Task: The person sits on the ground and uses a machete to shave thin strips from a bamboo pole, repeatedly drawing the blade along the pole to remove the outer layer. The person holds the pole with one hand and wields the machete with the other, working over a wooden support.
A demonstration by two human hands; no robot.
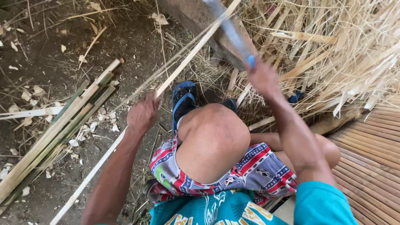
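Observation:
My left hand (142, 113) grips a long pale bamboo strip (187, 58) that runs from lower left to the top right of the view. My right hand (262, 77) is closed on the blue handle of a long blade (231, 31), blurred by motion, which lies against the strip near the top. My bare knee (212, 137) sits between both arms, above patterned shorts. A blue sandal (183, 100) is on my foot just beyond the knee.
A bundle of split green and pale bamboo slats (58, 129) lies on the dirt at left. A heap of thin bamboo shavings (333, 54) fills the upper right. A slatted bamboo floor (371, 154) is at right. A wooden post (196, 16) stands ahead.

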